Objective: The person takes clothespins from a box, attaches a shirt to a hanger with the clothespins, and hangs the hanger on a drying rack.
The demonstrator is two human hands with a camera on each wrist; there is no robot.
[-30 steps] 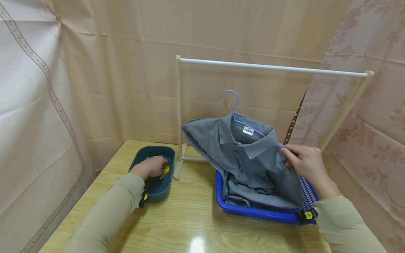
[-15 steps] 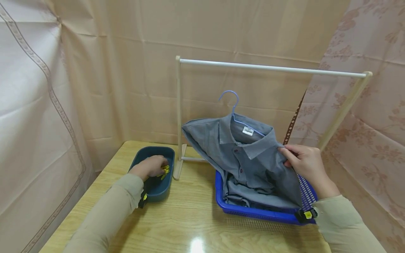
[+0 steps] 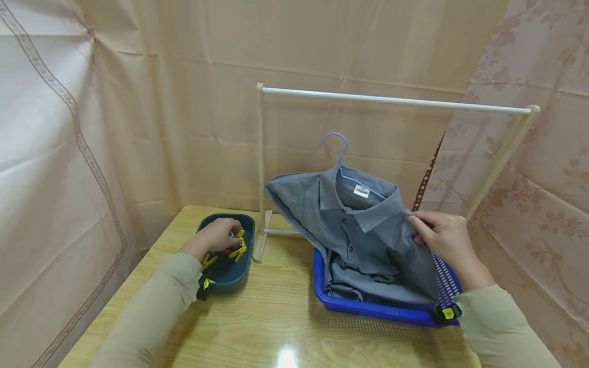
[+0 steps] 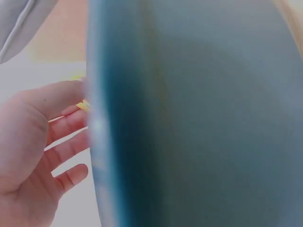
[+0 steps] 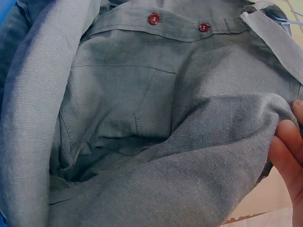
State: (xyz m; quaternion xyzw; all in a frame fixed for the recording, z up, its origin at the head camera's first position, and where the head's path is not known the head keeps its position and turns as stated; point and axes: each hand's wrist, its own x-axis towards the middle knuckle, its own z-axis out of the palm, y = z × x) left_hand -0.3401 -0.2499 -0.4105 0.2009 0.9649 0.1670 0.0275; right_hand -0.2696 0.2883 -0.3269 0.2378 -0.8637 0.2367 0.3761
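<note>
My left hand (image 3: 220, 236) is inside a dark teal bin (image 3: 227, 273) at the table's left, its fingers curled round yellow clothespins (image 3: 239, 249). The left wrist view is blurred: the left hand (image 4: 42, 137) lies beside the bin wall (image 4: 189, 118), with a bit of yellow clothespin (image 4: 84, 105) at the fingertips. My right hand (image 3: 437, 235) pinches the shoulder of a grey polo shirt (image 3: 359, 230), which sits on a blue hanger (image 3: 335, 143). The shirt's lower part lies in a blue basket (image 3: 368, 308). In the right wrist view, fingers (image 5: 286, 156) grip a fold of the grey polo shirt (image 5: 156, 109).
A drying rack with a white rod (image 3: 395, 100) on wooden posts stands at the back of the wooden table (image 3: 276, 317). Beige curtains enclose the back and left; a floral one hangs to the right. More yellow clothespins (image 3: 208, 260) lie in the bin by my wrist.
My left hand has drawn back and risen slightly in the bin, and more yellow clothespins now show around it. The right hand and the shirt have stayed still.
</note>
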